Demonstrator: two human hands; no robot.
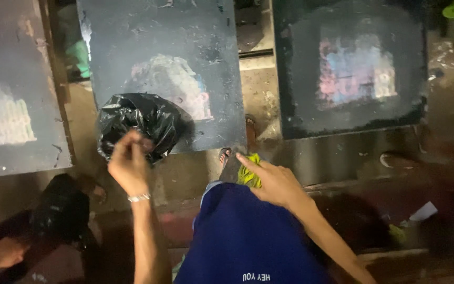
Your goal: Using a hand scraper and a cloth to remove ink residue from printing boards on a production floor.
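Flanking the hands (130,160), dark boards (169,68) crowd a black bag (143,123).

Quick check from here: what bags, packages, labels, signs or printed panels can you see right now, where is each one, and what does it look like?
Black plastic bag: crumpled, glossy, on the middle board's near edge, pinched by the left hand.
Middle board: dark, flat, pale patch with pink and blue.
Right board: dark, square pink-blue-white patch.
Left board: grey, whitish patch.
Blue garment: small white print at the bottom edge.
Yellow-green scrap: under the right hand.
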